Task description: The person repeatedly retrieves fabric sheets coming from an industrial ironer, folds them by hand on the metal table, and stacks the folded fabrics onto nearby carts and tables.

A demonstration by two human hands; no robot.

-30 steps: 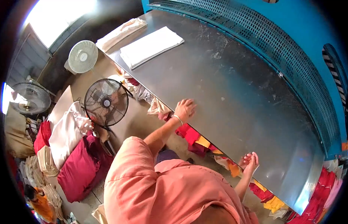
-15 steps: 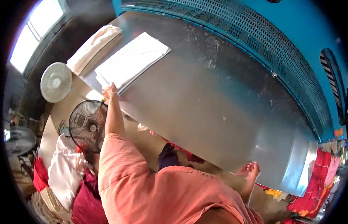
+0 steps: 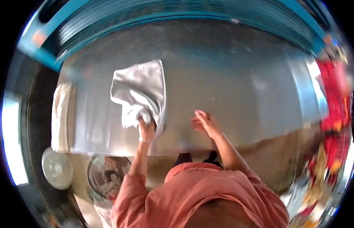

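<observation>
My left hand point(image 3: 147, 128) grips the near edge of a white folded cloth point(image 3: 144, 81) over the metal tabletop point(image 3: 222, 83). The cloth is bunched at my fingers, and its far part spreads out in loose folds. Over the tabletop to the right of the cloth is my right hand point(image 3: 204, 122), slightly blurred, its fingers stretched out with nothing in them. Some of my left fingers are hidden in the fabric.
A cream folded cloth stack point(image 3: 62, 117) lies along the table's left end. Behind the table stands a blue machine with a slatted front point(image 3: 154, 11). A black fan point(image 3: 108, 176) and a pale fan point(image 3: 57, 169) are at the near left; red fabric point(image 3: 334, 117) hangs at the right.
My left hand has pulled the white cloth rightward along the table, and its flat stack shape has loosened. My right hand has come in toward the middle and opened. The view has turned.
</observation>
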